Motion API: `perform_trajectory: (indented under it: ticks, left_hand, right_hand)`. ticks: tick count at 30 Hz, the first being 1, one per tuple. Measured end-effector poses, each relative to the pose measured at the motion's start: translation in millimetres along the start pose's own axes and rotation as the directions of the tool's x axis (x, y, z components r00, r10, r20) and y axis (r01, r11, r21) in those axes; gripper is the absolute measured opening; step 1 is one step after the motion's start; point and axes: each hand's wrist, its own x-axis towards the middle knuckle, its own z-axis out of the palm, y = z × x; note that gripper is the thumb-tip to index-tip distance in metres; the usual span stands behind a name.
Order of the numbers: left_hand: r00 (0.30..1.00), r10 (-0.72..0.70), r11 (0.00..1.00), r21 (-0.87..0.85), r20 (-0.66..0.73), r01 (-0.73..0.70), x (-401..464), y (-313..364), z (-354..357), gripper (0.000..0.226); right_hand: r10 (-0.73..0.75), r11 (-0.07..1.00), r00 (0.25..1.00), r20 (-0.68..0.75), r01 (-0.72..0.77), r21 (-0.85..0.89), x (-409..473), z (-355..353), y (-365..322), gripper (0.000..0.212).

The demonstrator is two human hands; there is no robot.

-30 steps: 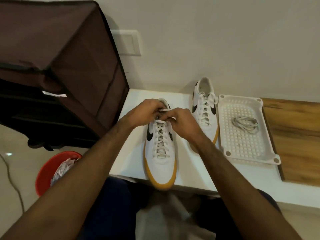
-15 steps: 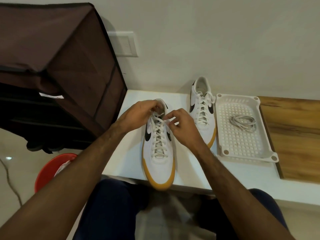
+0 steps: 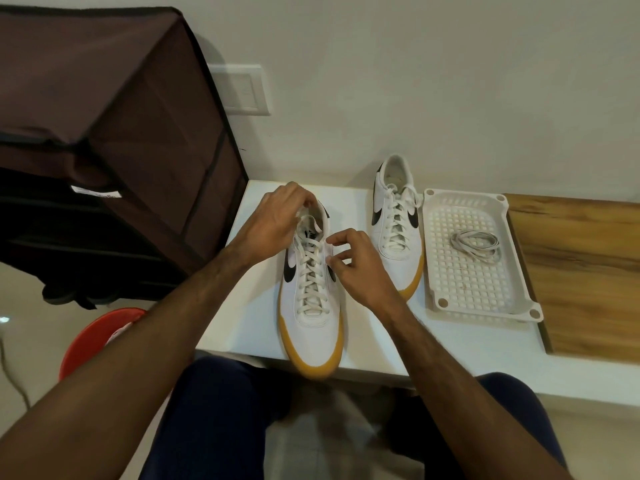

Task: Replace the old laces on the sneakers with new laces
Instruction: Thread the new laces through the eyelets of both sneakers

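left hand (image 3: 277, 216), right hand (image 3: 360, 268) apparently pinching lace (image 3: 310, 271)

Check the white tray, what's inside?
One loose bundle of laces lies in the white tray, toward its far end. The rest of its perforated floor shows bare. Nothing covers it.

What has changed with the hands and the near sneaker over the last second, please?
The hands parted: the left hand now grips the lace at the collar of the near sneaker, and the right hand moved to its right side, pinching there. The far sneaker, tray and coiled lace stayed put.
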Motion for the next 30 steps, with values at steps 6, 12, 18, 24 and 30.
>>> perform_trajectory:
  ticks: [6, 12, 18, 24, 30]
  left_hand:
    - [0.896, -0.067, 0.994, -0.045, 0.439, 0.096, -8.7, -1.3, -14.1, 0.029]
    - [0.978, -0.189, 0.98, -0.041, 0.094, 0.193, -24.0, 6.9, 9.7, 0.021]
    - [0.443, -0.827, 0.221, -0.524, 0.346, 0.823, -61.4, 46.4, 30.5, 0.041]
    - [0.613, -0.69, 0.297, -0.622, 0.385, 0.725, -78.9, 39.2, 35.3, 0.057]
    - [0.58, -0.775, 0.377, -0.554, 0.25, 0.742, -77.0, -3.2, 34.8, 0.078]
  right_hand:
    - [0.097, 0.991, 0.993, 0.071, -0.09, -0.098, -17.4, 13.8, -1.8, 0.065]
    - [0.189, 0.959, 0.944, 0.271, -0.119, -0.256, -30.8, 29.6, 7.7, 0.126]
    - [0.133, 0.97, 0.965, 0.227, -0.08, -0.23, -27.7, 29.8, 18.3, 0.116]
    - [0.118, 0.972, 0.976, 0.185, -0.076, -0.224, -4.3, 52.1, 11.5, 0.108]
    - [0.155, 0.96, 0.979, 0.136, -0.117, -0.256, 56.2, 97.1, -13.5, 0.094]
